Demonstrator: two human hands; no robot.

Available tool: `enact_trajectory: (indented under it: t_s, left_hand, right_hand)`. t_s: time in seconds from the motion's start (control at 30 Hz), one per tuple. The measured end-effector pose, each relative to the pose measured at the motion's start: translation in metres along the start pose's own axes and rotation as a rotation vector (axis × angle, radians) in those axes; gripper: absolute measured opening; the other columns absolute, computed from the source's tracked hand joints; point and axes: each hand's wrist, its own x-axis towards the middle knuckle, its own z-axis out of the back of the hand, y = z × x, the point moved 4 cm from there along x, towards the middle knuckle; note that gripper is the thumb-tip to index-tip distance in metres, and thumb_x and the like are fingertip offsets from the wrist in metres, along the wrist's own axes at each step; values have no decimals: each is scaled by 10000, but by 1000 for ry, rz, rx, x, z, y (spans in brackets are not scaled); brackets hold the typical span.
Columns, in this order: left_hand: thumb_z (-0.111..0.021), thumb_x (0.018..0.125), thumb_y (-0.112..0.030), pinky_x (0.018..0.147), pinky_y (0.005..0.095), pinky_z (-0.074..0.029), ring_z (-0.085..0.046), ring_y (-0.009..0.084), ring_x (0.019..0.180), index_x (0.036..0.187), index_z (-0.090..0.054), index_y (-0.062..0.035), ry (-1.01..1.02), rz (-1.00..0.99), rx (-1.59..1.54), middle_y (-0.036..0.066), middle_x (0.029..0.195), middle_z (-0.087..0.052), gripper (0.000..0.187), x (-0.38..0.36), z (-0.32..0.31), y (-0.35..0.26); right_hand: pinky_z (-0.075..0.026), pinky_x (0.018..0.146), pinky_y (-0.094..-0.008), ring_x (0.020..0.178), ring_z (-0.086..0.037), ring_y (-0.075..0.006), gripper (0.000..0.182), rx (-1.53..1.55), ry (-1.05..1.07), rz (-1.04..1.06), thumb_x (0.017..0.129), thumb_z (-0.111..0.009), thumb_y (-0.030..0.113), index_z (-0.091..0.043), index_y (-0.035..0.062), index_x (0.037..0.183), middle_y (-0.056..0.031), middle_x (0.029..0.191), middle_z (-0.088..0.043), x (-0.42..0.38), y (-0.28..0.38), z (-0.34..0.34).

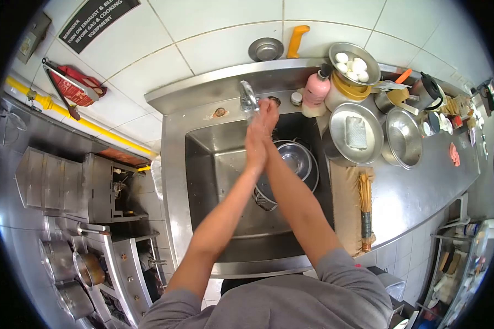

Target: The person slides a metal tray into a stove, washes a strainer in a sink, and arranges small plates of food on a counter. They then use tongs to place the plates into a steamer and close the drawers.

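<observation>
My left hand (254, 138) and my right hand (268, 116) are pressed against each other below the chrome faucet (248, 94), over the back of the steel sink (203, 170). Water from the spout appears to run onto them. The hands overlap and their fingers are bunched and blurred, so I cannot make out whether either is open or closed. No object shows between them. Beneath my right forearm, a round steel bowl (295, 160) rests inside a larger pan in the sink.
Right of the sink stand a pink pump bottle (317, 88), a bowl of eggs (362, 52), a steel pot (341, 151) and a perforated steel bowl (403, 137). A stick brush (366, 211) lies on a brown cloth (344, 219). A stove with pots (74, 299) is at left.
</observation>
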Motion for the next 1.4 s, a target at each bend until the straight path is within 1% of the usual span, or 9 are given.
enact_trajectory:
  t_s: [0.13,0.37,0.4,0.5,0.7,0.73,0.93,1.1,1.4]
  left_hand:
    - [-663,898,-175,888,306,-470,-556,192,1048,1384,-319,-10,-1,46,-117,124,1113,-575,617,-79,-17,-5]
    - [-680,880,-362,690,388,-545,-624,244,770,1137,-501,-55,99,511,-418,100,874,-610,439,-39,-9,7]
    - [-650,899,-379,676,402,-546,-625,260,769,1087,-530,-59,28,548,-603,96,834,-613,390,-13,-8,20]
    - [-559,950,-375,677,404,-540,-623,251,762,1034,-569,-57,156,445,-678,93,808,-617,329,50,4,43]
    - [-459,988,-249,647,400,-559,-609,249,694,975,-546,-39,9,421,-91,108,771,-602,227,110,6,74]
    - [-454,987,-223,628,373,-557,-602,233,674,956,-542,-33,-31,447,-152,104,753,-593,212,116,0,69]
    - [-517,971,-148,542,281,-500,-561,152,589,890,-545,-37,-164,217,-174,62,685,-577,140,122,-16,24]
    - [-499,1007,-267,749,303,-505,-628,154,808,1021,-651,-19,220,-328,450,103,917,-678,292,34,4,75]
    - [-381,1005,-530,971,331,-436,-573,222,1126,1268,-557,24,520,230,111,122,1223,-600,638,-179,75,116]
  right_hand:
    - [-433,607,-415,613,-543,-317,259,-241,193,356,924,-570,207,-526,4,770,-200,687,-572,-1,59,-27]
    - [-556,688,-418,753,-643,-267,153,610,253,-381,925,-571,124,-582,37,1051,-142,908,-642,-14,-23,-25]
    - [-586,767,-401,820,-643,-229,214,758,66,-834,928,-555,73,-554,42,1140,-110,1023,-614,-23,-21,-13]
    - [-542,708,-282,939,-613,-163,201,839,502,-858,962,-515,67,-555,-7,1145,-77,1017,-615,-46,13,20]
    - [-481,634,-236,715,-583,-86,141,-100,340,104,966,-517,58,-621,-8,1034,-51,820,-637,-64,40,92]
    - [-407,520,-236,542,-471,-56,170,-15,294,-210,956,-581,115,-650,12,840,0,642,-568,-68,56,103]
    - [-312,474,-255,499,-394,-67,478,-137,250,-320,944,-605,420,-584,53,639,46,549,-485,-91,30,139]
    - [-471,702,-357,781,-596,-203,529,445,36,-846,960,-480,550,-655,66,836,-104,896,-657,-132,27,109]
    - [-495,747,-458,769,-667,-365,602,-313,-150,-653,924,-498,535,-670,-31,813,-247,772,-664,-235,-58,190]
